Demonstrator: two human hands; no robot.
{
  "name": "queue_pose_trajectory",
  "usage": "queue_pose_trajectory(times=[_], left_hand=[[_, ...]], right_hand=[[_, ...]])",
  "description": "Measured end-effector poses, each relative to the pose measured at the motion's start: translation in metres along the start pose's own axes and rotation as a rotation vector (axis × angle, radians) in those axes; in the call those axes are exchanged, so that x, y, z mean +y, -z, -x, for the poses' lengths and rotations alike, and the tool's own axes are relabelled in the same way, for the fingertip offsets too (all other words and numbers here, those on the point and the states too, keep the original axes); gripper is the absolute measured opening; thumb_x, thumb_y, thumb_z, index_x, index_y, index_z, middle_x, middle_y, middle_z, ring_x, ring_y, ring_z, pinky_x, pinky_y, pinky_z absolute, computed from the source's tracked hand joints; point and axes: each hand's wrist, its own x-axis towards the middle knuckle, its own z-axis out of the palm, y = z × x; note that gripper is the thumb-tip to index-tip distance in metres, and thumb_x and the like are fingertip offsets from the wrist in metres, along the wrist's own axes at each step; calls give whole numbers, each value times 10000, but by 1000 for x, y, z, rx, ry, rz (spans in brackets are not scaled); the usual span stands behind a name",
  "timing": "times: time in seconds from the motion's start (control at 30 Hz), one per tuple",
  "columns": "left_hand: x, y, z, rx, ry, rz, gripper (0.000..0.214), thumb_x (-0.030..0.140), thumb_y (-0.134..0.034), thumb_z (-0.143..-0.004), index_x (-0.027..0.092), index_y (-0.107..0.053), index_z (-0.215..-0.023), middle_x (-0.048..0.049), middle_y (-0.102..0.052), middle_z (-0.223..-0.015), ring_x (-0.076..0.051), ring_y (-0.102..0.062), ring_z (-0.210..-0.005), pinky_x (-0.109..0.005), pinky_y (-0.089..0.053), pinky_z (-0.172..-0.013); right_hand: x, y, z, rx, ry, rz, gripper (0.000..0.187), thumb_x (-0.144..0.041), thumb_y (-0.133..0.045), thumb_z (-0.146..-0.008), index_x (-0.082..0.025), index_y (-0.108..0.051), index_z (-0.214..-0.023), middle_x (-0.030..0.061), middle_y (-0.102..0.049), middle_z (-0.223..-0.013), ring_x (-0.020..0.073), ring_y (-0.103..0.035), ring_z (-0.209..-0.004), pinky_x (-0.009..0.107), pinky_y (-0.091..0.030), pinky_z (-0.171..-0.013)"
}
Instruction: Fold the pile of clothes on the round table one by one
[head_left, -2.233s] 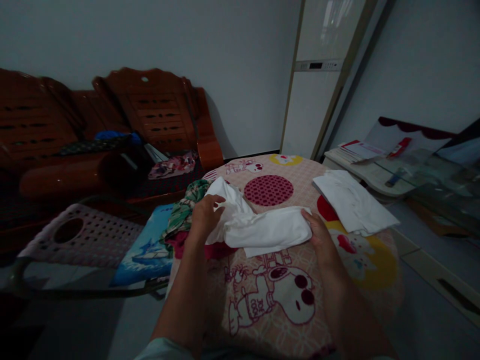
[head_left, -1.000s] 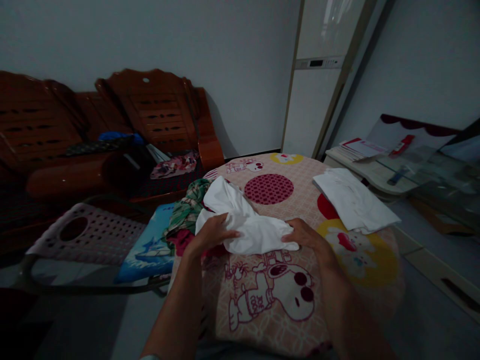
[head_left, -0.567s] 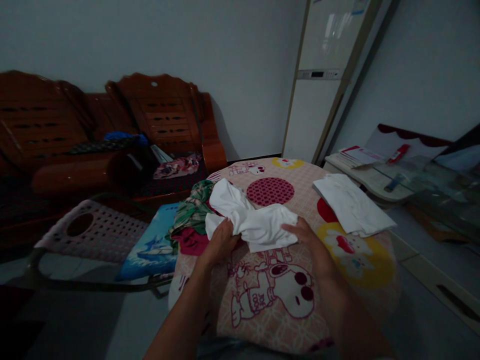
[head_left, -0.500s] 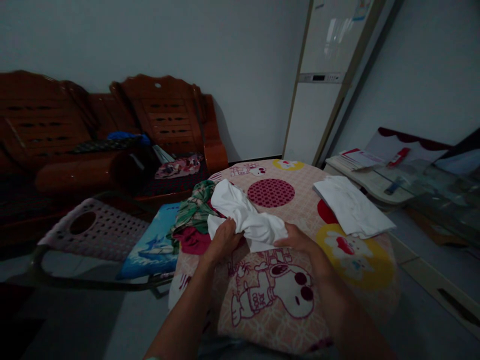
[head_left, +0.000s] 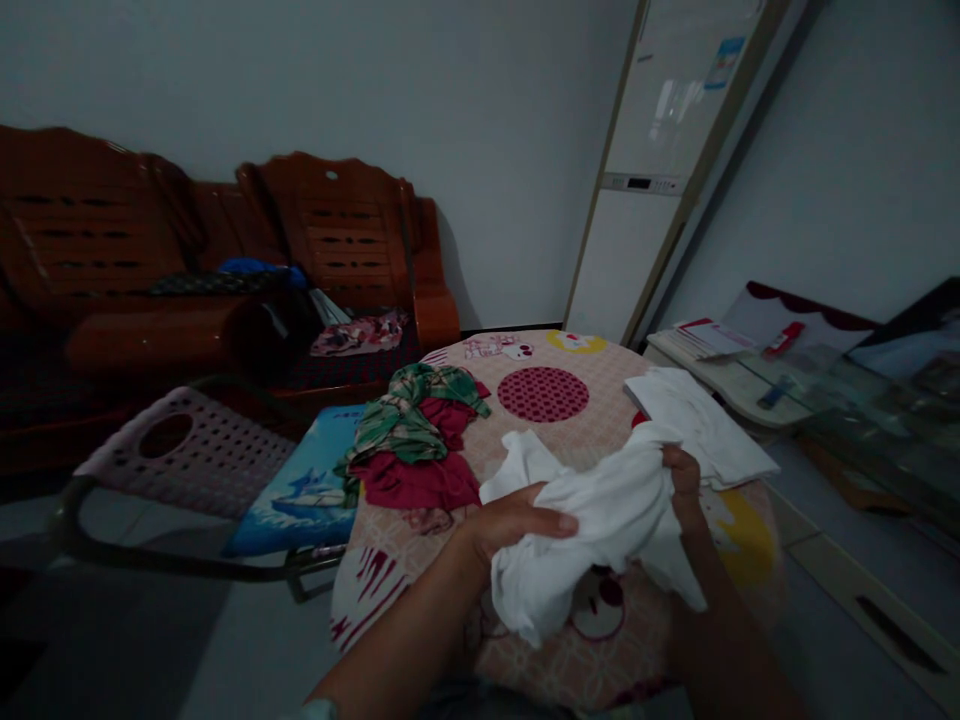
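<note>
A crumpled white garment (head_left: 600, 515) hangs bunched between both my hands, above the near part of a round table. My left hand (head_left: 517, 520) is closed on its left side, thumb lying over the cloth. My right hand (head_left: 682, 480) grips its upper right end, fingers curled in. To the left lies a loose pile of a green plaid cloth (head_left: 405, 415) and a dark red cloth (head_left: 420, 483). Folded white cloth (head_left: 697, 425) rests flat at the table's right edge. I cannot make out what kind of garment I hold.
The table wears a pink patterned tablecloth (head_left: 405, 560). A chair with a woven back (head_left: 202, 450) and a blue cushion (head_left: 307, 490) stands at the left. Wooden seats (head_left: 337, 220) line the wall. A tall white cabinet unit (head_left: 630, 250) and a glass-topped stand (head_left: 810, 375) are beyond.
Both hands have lifted the white garment off the coloured pile and brought it right and nearer to me. The green and dark red cloths now show more fully.
</note>
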Motion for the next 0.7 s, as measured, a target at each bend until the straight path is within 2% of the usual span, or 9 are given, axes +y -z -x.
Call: queue_pose_trajectory(times=[0.1, 0.17, 0.23, 0.3, 0.4, 0.47, 0.53, 0.63, 0.7], left_hand=[[24, 18, -7, 28, -55, -301, 489, 493, -765, -650, 145, -675, -982, -66, -716, -910, -197, -646, -774, -277, -506, -699], [50, 44, -22, 180, -130, -694, 381, 464, -740, -695, 149, -677, -899, -61, -708, -876, -214, -640, -807, -299, -513, -741], [76, 73, -43, 483, -249, -1074, 301, 379, -738, -706, 137, -671, -873, -87, -701, -898, -258, -638, -896, -355, -506, -845], [94, 98, -64, 905, -402, -1276, 261, 244, -669, -758, 125, -656, -990, -131, -685, -1038, -296, -611, -1046, -418, -461, -963], [93, 122, -83, 1218, -643, -1347, 508, 182, -643, -775, 117, -540, -1268, -179, -551, -1332, -318, -465, -1296, -471, -363, -1097], [72, 131, -83, 1220, -712, -1364, 556, 192, -613, -806, 117, -479, -1340, -181, -524, -1369, -300, -452, -1317, -458, -369, -1104], [42, 138, -74, 1135, -649, -1393, 528, 214, -585, -838, 111, -476, -1344, -174, -596, -1276, -276, -550, -1212, -424, -439, -1036], [-1, 146, -56, 1109, -359, -1413, 485, 285, -571, -877, 88, -507, -1316, -152, -695, -1045, -263, -667, -979, -381, -508, -894], [-18, 150, -47, 1126, -190, -1417, 445, 328, -565, -893, 97, -549, -1273, -148, -713, -991, -272, -685, -938, -366, -508, -859]], right_hand=[[-20, -4, -14, 18, 26, 75, 223, -338, -638, -559, -193, -619, -728, -12, -612, -620, 158, -538, -529, 294, -469, -546], [-36, -19, -35, -24, 109, 280, 317, -341, -686, -552, -172, -653, -818, 4, -652, -685, 191, -589, -623, 317, -492, -610], [-52, -39, -60, -33, 330, 569, 348, -355, -677, -603, -148, -679, -883, 57, -703, -819, 244, -628, -782, 374, -509, -738], [-62, -58, -82, 78, 598, 811, 439, -332, -645, -667, -140, -671, -1062, 126, -692, -1114, 296, -603, -1046, 439, -455, -934], [-56, -75, -95, 174, 787, 1011, 648, -315, -612, -738, -128, -508, -1350, 172, -523, -1410, 300, -462, -1291, 463, -355, -1067], [-37, -74, -87, 175, 744, 1058, 616, -295, -557, -792, -120, -482, -1378, 170, -546, -1388, 274, -494, -1264, 425, -384, -1046], [-12, -67, -70, 145, 568, 1115, 479, -271, -506, -832, -120, -574, -1282, 158, -656, -1226, 255, -595, -1113, 372, -445, -957], [21, -54, -39, 123, 209, 1273, 325, -308, -488, -883, -153, -688, -1087, 130, -727, -987, 242, -656, -920, 314, -462, -797], [34, -49, -23, 89, 60, 1371, 334, -404, -483, -913, -172, -716, -970, 131, -729, -943, 238, -660, -887, 296, -435, -743]])
